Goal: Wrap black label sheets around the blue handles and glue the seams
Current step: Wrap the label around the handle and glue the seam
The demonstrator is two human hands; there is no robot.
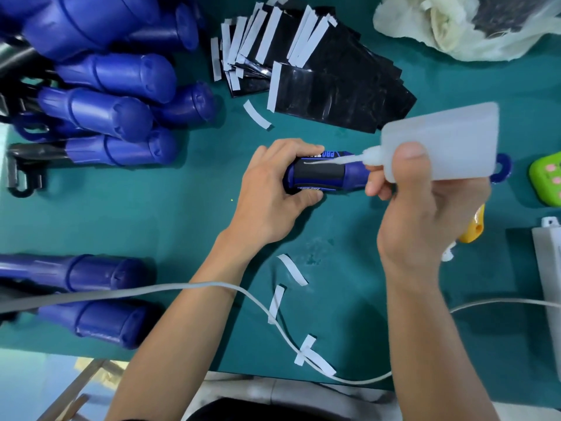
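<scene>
A blue handle (353,174) lies sideways at the middle of the green table, with a black label sheet (321,171) wrapped round it. My left hand (270,192) grips the handle's left end. My right hand (422,217) holds a translucent white glue bottle (440,141) tilted down to the left. Its nozzle tip rests on the label's seam, where a thin white line of glue shows. A pile of black label sheets (328,80) with white backing strips lies beyond the handle.
Bare blue handles (112,107) are heaped at the far left, with two more (91,299) at the near left. Peeled white strips (291,268) and a white cable (258,302) lie near me. A plastic bag (473,25) sits far right; a green object (546,180) and a white box (549,268) stand at the right edge.
</scene>
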